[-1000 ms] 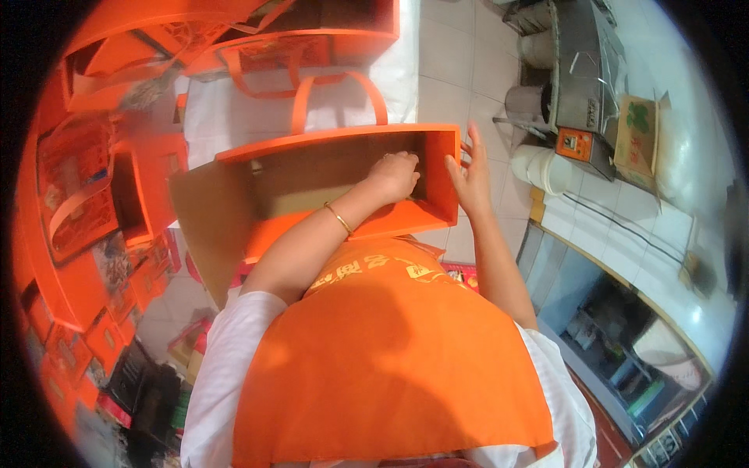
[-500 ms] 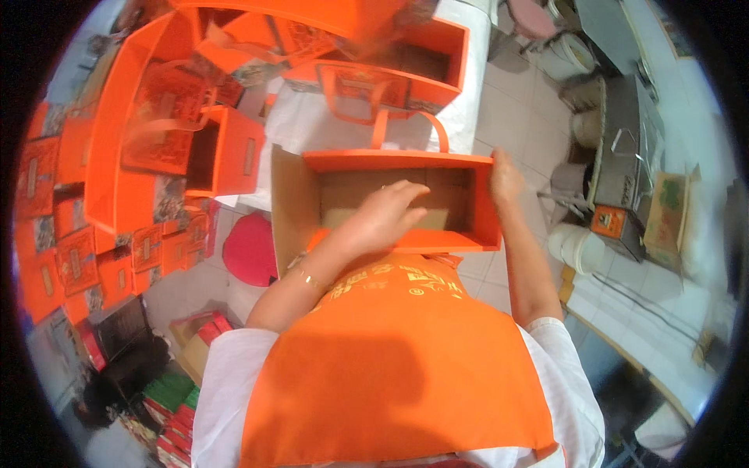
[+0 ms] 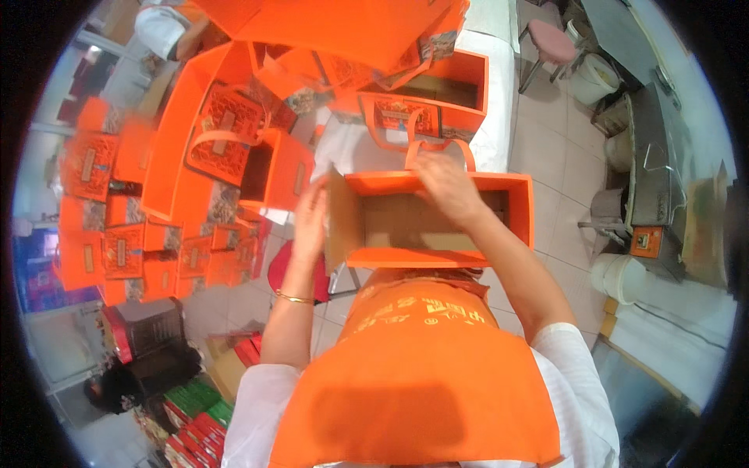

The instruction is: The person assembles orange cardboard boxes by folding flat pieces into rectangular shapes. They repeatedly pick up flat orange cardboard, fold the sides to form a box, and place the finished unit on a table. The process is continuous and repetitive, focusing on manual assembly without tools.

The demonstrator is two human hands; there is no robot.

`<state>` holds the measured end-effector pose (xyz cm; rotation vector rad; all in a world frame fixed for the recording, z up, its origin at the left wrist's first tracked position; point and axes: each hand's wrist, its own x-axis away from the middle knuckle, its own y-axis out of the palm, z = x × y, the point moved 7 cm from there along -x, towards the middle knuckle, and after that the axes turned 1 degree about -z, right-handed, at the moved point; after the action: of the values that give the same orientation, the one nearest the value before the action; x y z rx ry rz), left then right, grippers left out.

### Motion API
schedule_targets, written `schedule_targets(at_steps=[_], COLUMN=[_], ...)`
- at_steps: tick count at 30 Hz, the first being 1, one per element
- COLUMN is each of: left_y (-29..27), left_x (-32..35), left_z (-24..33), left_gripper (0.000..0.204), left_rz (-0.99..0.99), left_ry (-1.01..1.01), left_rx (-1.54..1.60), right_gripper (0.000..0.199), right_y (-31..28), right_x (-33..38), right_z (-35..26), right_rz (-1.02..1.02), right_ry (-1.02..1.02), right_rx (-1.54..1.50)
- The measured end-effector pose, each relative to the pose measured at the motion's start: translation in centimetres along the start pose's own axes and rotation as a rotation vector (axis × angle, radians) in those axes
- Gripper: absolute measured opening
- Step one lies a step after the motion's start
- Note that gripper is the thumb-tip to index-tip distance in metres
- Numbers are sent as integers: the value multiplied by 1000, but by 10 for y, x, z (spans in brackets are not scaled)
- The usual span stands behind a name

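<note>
Orange open bag (image 3: 437, 257) sits at frame centre, cardboard-lined inside. Left hand (image 3: 310, 222) presses flat, fingers open, against its left flap; right hand (image 3: 446, 187) rests loosely open at its upper rim by the handle (image 3: 439, 148).

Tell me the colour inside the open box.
Plain cardboard brown inside the open box, orange outside; head view.

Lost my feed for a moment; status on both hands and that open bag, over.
Left hand flat against open orange gift bag's left side. Right hand at its far rim by the handle. Bag interior shows bare brown base. Nothing in the way.
</note>
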<state>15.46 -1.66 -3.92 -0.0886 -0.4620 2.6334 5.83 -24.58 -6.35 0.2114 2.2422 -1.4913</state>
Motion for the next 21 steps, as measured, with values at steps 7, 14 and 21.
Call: schedule_targets(at_steps=[7, 14, 21], left_y=[65, 75, 82], left_x=[-1, 5, 8], left_z=[-20, -21, -17], left_gripper=[52, 66, 68], left_rz=[-217, -375, -401], left_ry=[370, 428, 432], left_rx=[-498, -737, -774], right_gripper=[14, 16, 38], right_y=[107, 111, 128], right_x=[-14, -29, -30], right_z=[28, 44, 62], right_rz=[-203, -637, -1020], right_ry=[132, 202, 295], right_rx=[125, -40, -343])
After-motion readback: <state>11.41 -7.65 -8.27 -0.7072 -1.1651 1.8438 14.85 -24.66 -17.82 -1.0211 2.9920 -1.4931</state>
